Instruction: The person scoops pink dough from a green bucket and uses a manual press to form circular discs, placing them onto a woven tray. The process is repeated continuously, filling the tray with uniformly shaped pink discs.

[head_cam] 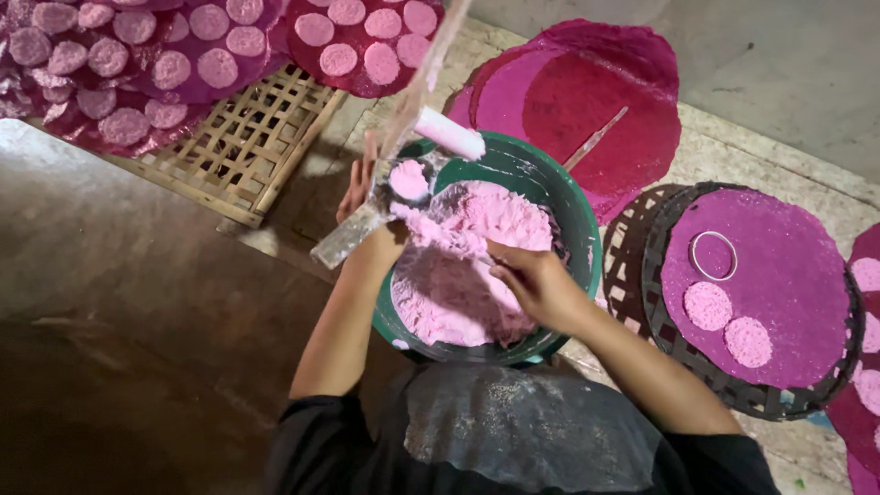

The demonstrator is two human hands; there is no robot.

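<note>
The right hand [536, 280] reached down into the green bowl [577, 215], its fingers curled closed around a thin tool whose tip was buried in the pink powder [477, 266]; what kind of tool it was could not be told. The left hand [362, 197] sat at the bowl's left rim, fingers wrapped around a flat, powder-caked paddle [353, 234] that slanted down and outward over the rim. A small round pink cake [409, 180] rested on the upper end of that paddle, just inside the bowl's far-left edge. A pale pink roll [449, 134] lay across the bowl's far rim.

The powder filled most of the bowl, heaped toward its far side. Beyond the bowl's far-right edge lay a stack of large dark red and magenta round sheets [587, 110]. To the right, a round woven tray [761, 399] carried a magenta sheet bearing two pink discs [729, 325] near its near-left edge and a thin metal ring [713, 255] just beyond them. At the far left, a square bamboo lattice rack [243, 151] held more sheets covered with many pink discs.
</note>
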